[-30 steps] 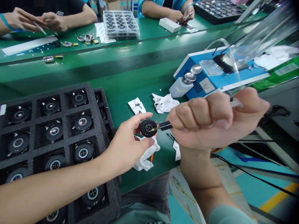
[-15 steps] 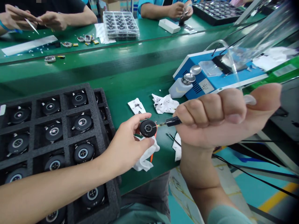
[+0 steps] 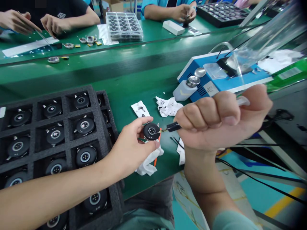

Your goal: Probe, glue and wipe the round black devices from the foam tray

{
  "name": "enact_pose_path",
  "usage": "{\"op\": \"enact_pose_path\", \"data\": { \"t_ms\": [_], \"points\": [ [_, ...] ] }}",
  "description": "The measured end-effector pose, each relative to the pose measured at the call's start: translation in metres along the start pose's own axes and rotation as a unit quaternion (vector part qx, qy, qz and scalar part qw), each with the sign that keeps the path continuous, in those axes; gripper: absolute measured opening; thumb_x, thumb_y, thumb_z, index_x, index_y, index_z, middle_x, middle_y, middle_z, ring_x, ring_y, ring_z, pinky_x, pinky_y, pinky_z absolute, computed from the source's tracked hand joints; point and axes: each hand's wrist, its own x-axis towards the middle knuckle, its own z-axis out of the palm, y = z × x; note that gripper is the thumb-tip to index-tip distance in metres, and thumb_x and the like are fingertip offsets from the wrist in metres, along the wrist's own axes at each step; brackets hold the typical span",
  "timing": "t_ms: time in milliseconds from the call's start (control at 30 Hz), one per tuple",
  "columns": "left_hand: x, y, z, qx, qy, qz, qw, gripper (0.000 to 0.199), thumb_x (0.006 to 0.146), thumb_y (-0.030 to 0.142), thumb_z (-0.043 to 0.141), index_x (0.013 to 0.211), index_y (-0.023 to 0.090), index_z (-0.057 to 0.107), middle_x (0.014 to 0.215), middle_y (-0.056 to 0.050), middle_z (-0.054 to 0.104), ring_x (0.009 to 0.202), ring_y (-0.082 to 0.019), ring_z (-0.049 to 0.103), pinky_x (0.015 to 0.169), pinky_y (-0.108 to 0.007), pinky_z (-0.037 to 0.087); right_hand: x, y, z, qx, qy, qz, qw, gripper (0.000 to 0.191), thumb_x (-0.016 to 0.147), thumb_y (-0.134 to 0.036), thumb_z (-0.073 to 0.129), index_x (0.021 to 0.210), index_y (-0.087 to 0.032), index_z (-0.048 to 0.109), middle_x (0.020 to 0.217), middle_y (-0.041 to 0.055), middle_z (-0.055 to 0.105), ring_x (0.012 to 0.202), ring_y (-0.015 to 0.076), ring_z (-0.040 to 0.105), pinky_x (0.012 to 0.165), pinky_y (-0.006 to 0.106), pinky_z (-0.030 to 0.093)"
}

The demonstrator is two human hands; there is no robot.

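Observation:
A round black watch body (image 3: 151,131) is pinched between the thumb and fingers of my left hand (image 3: 130,147), its back with a silver ring facing up. My right hand (image 3: 216,118) is closed in a fist around a black-handled tool (image 3: 173,126) with a thin metal tip. The tip meets the right part of the watch back; whether it touches I cannot tell. Under the watch lie a crumpled white cloth (image 3: 150,163) and an orange item (image 3: 155,161), partly hidden by my left hand.
A foam tray (image 3: 66,124) of similar watch bodies fills the left. Ahead are stained wipes (image 3: 169,107), a pump bottle (image 3: 185,89) and a blue machine (image 3: 206,75). Across the bench, two people work beside a clear parts box (image 3: 124,27).
My right hand has shifted left and the tool's handle now slants more. The watch has moved slightly left. Across the bench, the left person's hands have moved apart and lower.

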Motion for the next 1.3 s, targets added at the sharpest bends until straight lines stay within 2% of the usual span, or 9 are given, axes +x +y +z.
{"op": "enact_pose_path", "data": {
  "t_ms": [433,667,967,1167,1300],
  "points": [
    [0.0010,0.0006,0.0007,0.001,0.003,0.004,1.000,0.068,0.073,0.008,0.076,0.138,0.016,0.057,0.122,-0.011,0.073,0.111,-0.027,0.068,0.099,-0.045,0.052,0.0012,-0.0003,0.0014,-0.009,0.012,0.000,1.000,0.065,0.092,-0.033,0.066,0.048,-0.020,0.020,0.044,-0.0092,0.015,0.040,0.0075,0.010,0.042,0.028,0.017],
    [-0.0005,0.0014,0.0011,-0.002,-0.004,0.001,1.000,0.068,0.075,0.008,0.075,0.139,0.015,0.055,0.119,-0.010,0.074,0.110,-0.025,0.068,0.098,-0.043,0.052,0.0007,-0.0042,-0.0030,-0.017,-0.005,0.002,1.000,0.064,0.101,-0.037,0.052,0.048,-0.021,0.020,0.044,-0.0081,0.015,0.040,0.0085,0.010,0.044,0.028,0.020],
    [0.0000,0.0017,0.0011,0.002,0.003,0.002,1.000,0.066,0.073,0.007,0.074,0.135,0.017,0.057,0.118,-0.009,0.074,0.106,-0.025,0.069,0.093,-0.042,0.053,0.0012,-0.0011,0.0008,-0.030,0.014,-0.002,0.999,0.066,0.092,-0.035,0.066,0.048,-0.020,0.020,0.043,-0.0096,0.012,0.040,0.0072,0.008,0.042,0.028,0.018],
    [0.0000,0.0005,0.0002,0.004,-0.001,0.003,1.000,0.065,0.074,0.007,0.075,0.135,0.017,0.058,0.114,-0.008,0.074,0.105,-0.024,0.069,0.091,-0.040,0.053,0.0010,-0.0048,-0.0044,-0.008,0.012,-0.028,1.000,0.062,0.103,-0.036,0.043,0.048,-0.022,0.018,0.044,-0.0080,0.016,0.040,0.0077,0.009,0.044,0.027,0.021],
    [-0.0004,0.0017,-0.0003,0.010,0.000,0.004,1.000,0.064,0.073,0.007,0.075,0.134,0.017,0.058,0.113,-0.008,0.074,0.103,-0.024,0.069,0.088,-0.038,0.053,0.0002,-0.0050,-0.0073,0.037,0.009,-0.040,0.998,0.059,0.101,-0.034,0.044,0.049,-0.022,0.018,0.045,-0.0066,0.018,0.042,0.0096,0.012,0.046,0.028,0.022]
  ]
}}
